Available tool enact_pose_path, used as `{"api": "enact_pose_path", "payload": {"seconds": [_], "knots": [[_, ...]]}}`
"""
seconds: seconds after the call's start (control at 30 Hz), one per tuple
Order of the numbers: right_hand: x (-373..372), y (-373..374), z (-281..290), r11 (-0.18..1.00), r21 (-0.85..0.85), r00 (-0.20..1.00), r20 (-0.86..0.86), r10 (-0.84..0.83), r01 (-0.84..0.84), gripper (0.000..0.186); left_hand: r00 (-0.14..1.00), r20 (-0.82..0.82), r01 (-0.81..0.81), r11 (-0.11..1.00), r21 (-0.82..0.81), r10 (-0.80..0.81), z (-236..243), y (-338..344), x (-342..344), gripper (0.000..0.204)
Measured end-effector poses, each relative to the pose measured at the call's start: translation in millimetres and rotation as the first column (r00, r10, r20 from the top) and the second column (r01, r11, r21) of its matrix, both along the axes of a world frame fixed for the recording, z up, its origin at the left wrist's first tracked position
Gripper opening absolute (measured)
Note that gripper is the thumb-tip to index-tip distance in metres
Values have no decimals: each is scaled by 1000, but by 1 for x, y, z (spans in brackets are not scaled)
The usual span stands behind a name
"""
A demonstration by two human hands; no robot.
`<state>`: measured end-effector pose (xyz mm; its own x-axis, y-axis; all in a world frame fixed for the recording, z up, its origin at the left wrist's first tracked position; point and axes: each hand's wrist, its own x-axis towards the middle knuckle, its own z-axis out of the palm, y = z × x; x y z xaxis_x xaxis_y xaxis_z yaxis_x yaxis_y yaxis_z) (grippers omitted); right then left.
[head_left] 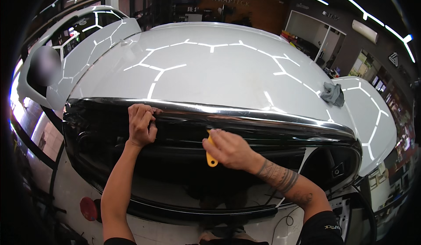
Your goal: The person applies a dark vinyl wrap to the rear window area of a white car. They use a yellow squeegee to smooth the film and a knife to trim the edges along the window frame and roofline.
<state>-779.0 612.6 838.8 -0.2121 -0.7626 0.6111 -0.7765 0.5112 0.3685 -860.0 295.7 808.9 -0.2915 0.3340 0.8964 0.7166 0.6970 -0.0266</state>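
Yellow tool (211, 153) partly hidden

A worker's black sleeves edge the view: the right sleeve (319, 231), between 4 and 5 o'clock, carries small pale lettering, while only a sliver of the left sleeve (118, 242) shows at 7 o'clock. Dark tattoo bands (280, 177) in geometric patterns cross the right forearm (293, 189), with a smaller curling tattoo (303, 197) nearer the elbow. The left hand (141, 124) and right hand (233, 149) are bare.
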Motion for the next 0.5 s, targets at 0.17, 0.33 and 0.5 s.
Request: {"api": "enact_pose_path", "payload": {"seconds": [0.17, 0.33, 0.5], "knots": [[0, -14, 2, 997, -42, 996, 67, -61, 64, 30, 1000, -1, -22, 1000, 13, 22, 2, -1, 2, 16], [-7, -26, -7, 998, 59, 999, 39, 0, -2, 31, 1000, -8, 0, 1000, 26, 1, 6, 2, 4, 16], [-8, -37, -9, 1000, 22, 999, 51, -8, 7, 30, 1000, 19, -13, 1000, 22, 12, 5, 3, 4, 16]]}}
